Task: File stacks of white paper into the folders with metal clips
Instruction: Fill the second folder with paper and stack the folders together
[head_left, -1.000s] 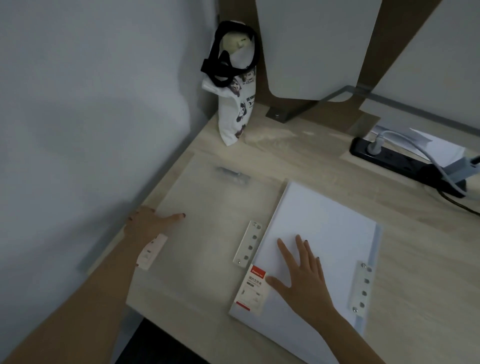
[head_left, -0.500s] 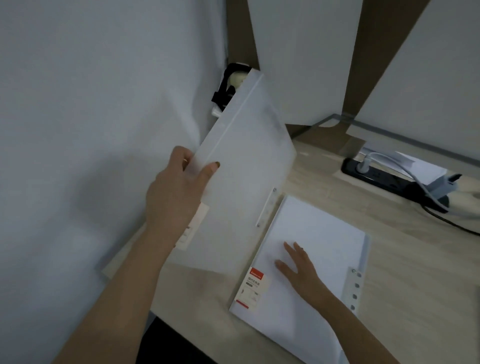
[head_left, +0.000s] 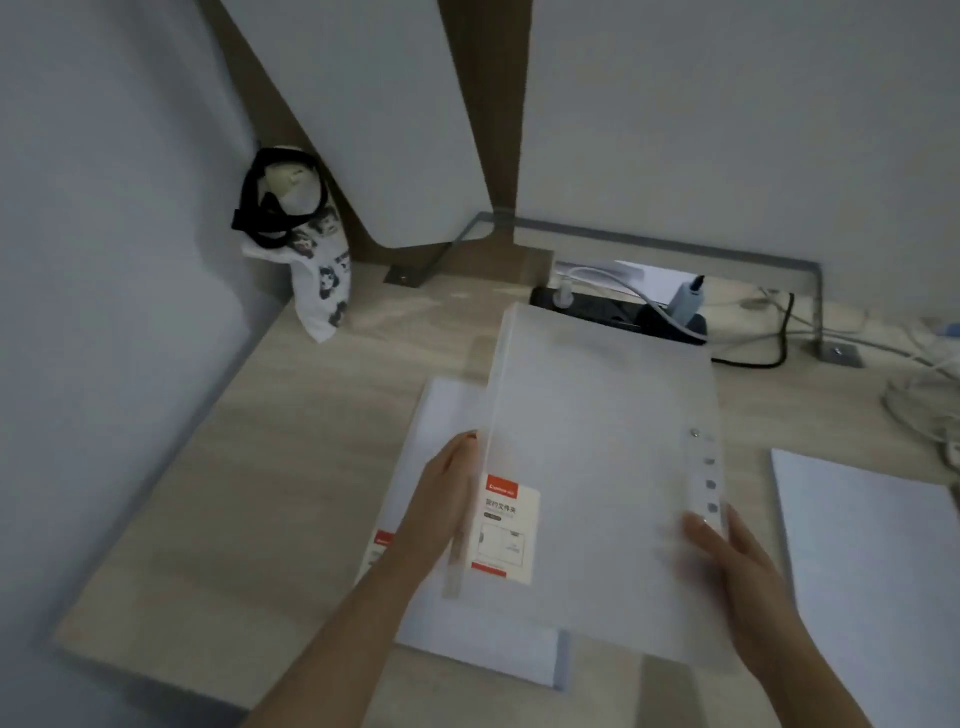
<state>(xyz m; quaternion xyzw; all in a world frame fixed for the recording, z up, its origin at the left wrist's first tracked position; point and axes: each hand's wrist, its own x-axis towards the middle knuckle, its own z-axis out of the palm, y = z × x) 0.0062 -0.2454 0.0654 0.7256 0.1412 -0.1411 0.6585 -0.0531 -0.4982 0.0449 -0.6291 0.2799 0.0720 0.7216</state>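
Fingers (head_left: 458, 460) of left hand (head_left: 441, 501) and right hand (head_left: 748, 566) now grip folder (head_left: 597, 441) swung over paper (head_left: 448, 415).

A printed bag (head_left: 318, 283) (black strap (head_left: 258, 210) atop) stands in the desk (head_left: 291, 441) corner, left of a power strip (head_left: 613, 310).

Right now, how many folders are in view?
2. The top folder is gripped by the left hand and right hand. The bottom folder lies on the desk beneath it, partly covered. More may be hidden.
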